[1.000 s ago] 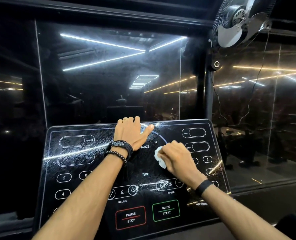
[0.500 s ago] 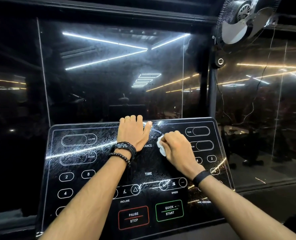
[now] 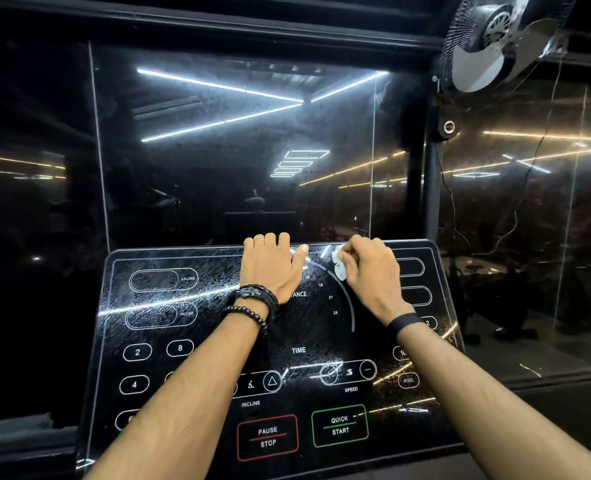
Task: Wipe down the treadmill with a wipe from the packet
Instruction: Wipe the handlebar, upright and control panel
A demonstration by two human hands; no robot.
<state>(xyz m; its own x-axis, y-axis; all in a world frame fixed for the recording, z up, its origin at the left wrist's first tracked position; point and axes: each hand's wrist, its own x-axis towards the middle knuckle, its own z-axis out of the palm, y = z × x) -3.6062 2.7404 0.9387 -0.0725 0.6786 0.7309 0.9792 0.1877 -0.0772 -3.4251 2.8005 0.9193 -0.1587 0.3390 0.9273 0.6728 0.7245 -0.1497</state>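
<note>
I see the treadmill console [image 3: 197,341], a black glossy panel, and I take it as my landmark. My left hand [image 3: 269,268] lies flat on its upper middle part, the fingers straight and reaching over the top edge, the thumb spread to the right. My right hand [image 3: 370,275] is just right of it, near the top edge, the fingers curled around a small crumpled white wipe [image 3: 339,263] which touches the panel surface. Above the console's right corner hangs a fan [image 3: 494,39]. I cannot see the packet.
</note>
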